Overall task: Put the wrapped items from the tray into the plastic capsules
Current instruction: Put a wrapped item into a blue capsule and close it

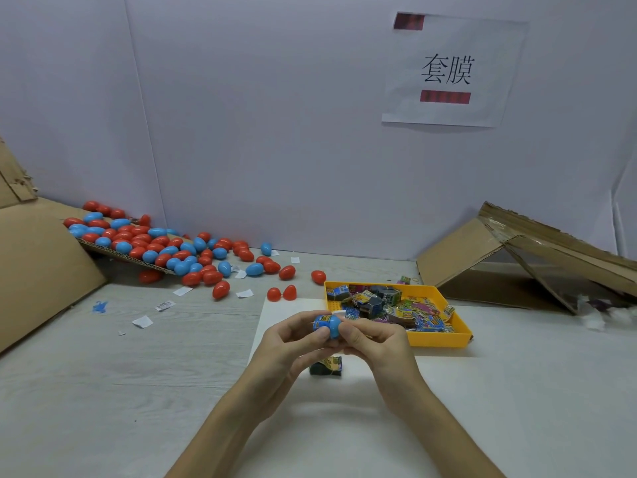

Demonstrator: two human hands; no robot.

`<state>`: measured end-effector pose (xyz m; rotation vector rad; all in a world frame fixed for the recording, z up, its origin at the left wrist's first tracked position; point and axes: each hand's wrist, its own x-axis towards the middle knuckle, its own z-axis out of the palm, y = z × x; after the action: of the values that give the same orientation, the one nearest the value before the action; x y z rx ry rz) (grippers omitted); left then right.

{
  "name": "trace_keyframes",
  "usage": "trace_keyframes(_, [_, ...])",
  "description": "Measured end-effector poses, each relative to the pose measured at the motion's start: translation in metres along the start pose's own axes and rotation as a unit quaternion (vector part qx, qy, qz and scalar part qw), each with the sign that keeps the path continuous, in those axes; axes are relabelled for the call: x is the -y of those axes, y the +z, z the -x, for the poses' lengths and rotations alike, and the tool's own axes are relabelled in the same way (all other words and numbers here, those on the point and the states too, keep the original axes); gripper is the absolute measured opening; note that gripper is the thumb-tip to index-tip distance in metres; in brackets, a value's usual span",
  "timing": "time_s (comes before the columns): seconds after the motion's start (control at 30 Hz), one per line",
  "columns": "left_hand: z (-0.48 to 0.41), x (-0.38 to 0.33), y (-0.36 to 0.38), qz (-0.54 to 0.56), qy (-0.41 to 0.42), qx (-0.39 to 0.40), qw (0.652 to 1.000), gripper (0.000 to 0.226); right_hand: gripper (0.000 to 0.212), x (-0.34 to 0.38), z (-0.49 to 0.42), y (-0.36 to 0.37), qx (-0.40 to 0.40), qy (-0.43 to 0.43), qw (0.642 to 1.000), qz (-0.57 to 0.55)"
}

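Note:
Both hands meet above the white sheet (344, 426) and hold one blue capsule (332, 326) between them. A printed wrapped item (321, 321) sticks out of its left side. My left hand (293, 343) pinches that end with thumb and fingers. My right hand (374, 343) grips the capsule's right end. Another dark wrapped item (325, 366) lies on the sheet under my hands. The yellow tray (437, 338), just right of my hands, holds several colourful wrapped items (396, 307).
A heap of red and blue capsules (165, 246) spills off a cardboard flap at the back left, with two red halves (282, 293) near the sheet. Paper scraps (143, 321) dot the grey table. A collapsed cardboard box (524, 260) sits at the back right.

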<state>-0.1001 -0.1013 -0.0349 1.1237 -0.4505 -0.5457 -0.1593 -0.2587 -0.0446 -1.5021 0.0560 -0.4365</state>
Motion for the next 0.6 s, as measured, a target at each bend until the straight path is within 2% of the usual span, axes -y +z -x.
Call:
trace_keyframes(0.4, [-0.0031, 0.0030, -0.0032, 0.011, -0.007, 0.003, 1.000, 0.036, 0.040, 0.0008, 0.0002, 0.0006, -0.003, -0.003, 1.000, 0.005])
trace_keyframes(0.6, [-0.0052, 0.0059, -0.0027, -0.031, 0.007, -0.024, 0.999, 0.043, 0.031, 0.0035, 0.0002, 0.0038, -0.011, 0.011, 1.000, -0.004])
